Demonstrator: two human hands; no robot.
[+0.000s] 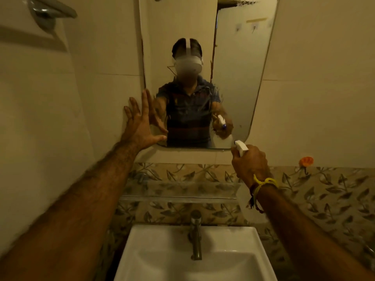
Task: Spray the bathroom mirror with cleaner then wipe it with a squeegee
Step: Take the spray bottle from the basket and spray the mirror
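Note:
The bathroom mirror (pixel 239 74) hangs on the tiled wall above the sink, its lower half streaked with wet droplets. My left hand (pixel 142 122) is open, fingers spread, palm flat against the mirror's lower left edge and the wall beside it. My right hand (pixel 250 165) is closed around a white spray bottle (pixel 241 148), whose nozzle points at the mirror's lower right corner from a short distance. The bottle's body is hidden behind my hand. No squeegee is in view.
A glass shelf (pixel 178 191) runs under the mirror over leaf-patterned tiles. Below it sit a white sink (pixel 249 238) and a metal tap (pixel 195 234). A grey fitting (pixel 48 12) projects from the wall at top left. An orange object (pixel 306 160) sits on the right wall.

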